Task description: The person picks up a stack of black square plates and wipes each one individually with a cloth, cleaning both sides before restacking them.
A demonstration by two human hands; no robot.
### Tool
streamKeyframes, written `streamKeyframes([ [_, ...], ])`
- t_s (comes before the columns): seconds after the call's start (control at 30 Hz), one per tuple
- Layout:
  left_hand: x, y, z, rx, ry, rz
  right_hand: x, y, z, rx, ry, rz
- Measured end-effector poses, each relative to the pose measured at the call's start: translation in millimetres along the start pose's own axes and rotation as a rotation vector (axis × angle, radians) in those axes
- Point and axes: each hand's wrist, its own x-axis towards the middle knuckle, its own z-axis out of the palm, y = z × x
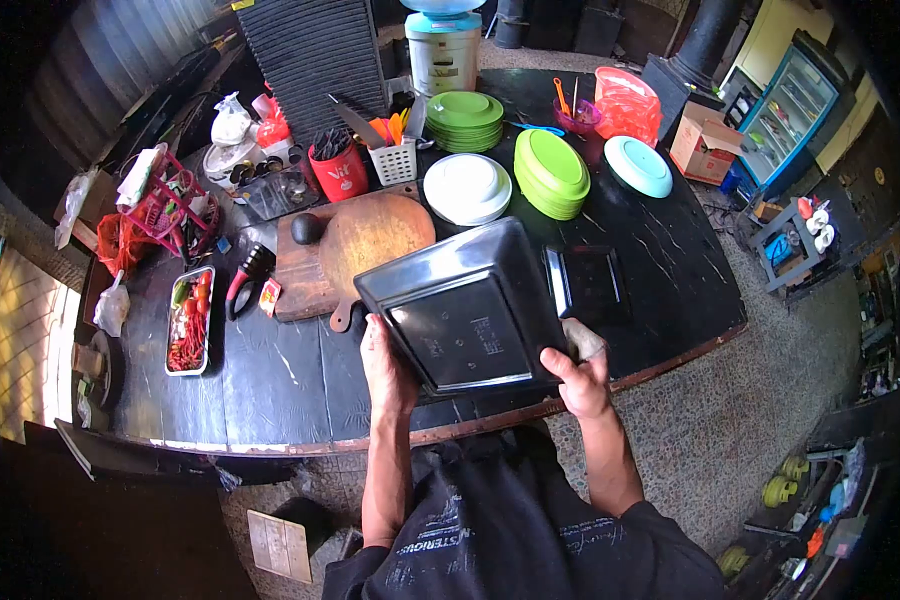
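1. L hand [385, 365] & R hand [575, 372], closest to the body: both grip the same black tray [465, 305]. L fingers are wrapped on its left-near edge. R fingers are clamped on the right-near corner, thumb on top.
2. The tray sits betw. the two hands, lifted over the near edge of the tabletop [270, 385] and not lying flat on it. Its long axis runs across the body, skewed from left-near to right-far. The face w/ stamped marks is toward the camera, prob. the underside. Both hands are on it, so neither is nearer; the far long edge has no hand on it.
3. Just right of it and beyond the R hand, a smaller black tray [588, 283] lies flat on the tabletop. Can't tell if the two touch.
4. Behind the held tray is a round wooden board [370, 240] w/ a dark lump [307, 228] on its left part.
5. Left, well apart: a chili tray [190, 322] and a red-handled tool [248, 278].
6. Further back: white plates [467, 188], a green stack [550, 172], a teal plate [638, 165].
7. Far edge: a red cup [340, 168], a white basket [392, 162], a 2nd green stack [464, 118], a pink bag [625, 100].
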Motion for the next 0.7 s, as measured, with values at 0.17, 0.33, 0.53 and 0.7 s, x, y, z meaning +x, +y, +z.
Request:
streamKeyframes([
  [0.17,0,2,4,0.086,-0.111,-0.017,-8,13,12,0.362,0.358,0.157],
  [0.33,-4,0,8,0.256,-0.211,-0.166,-15,1,1,-0.406,0.109,-0.318],
  [0.53,-1,19,-11,-0.627,-0.232,-0.43,-13,-17,11,-0.86,-0.291,-0.581],
  [0.7,3,17,-13,-0.281,0.141,-0.348,-11,-12,19,-0.919,-0.463,-0.349],
])
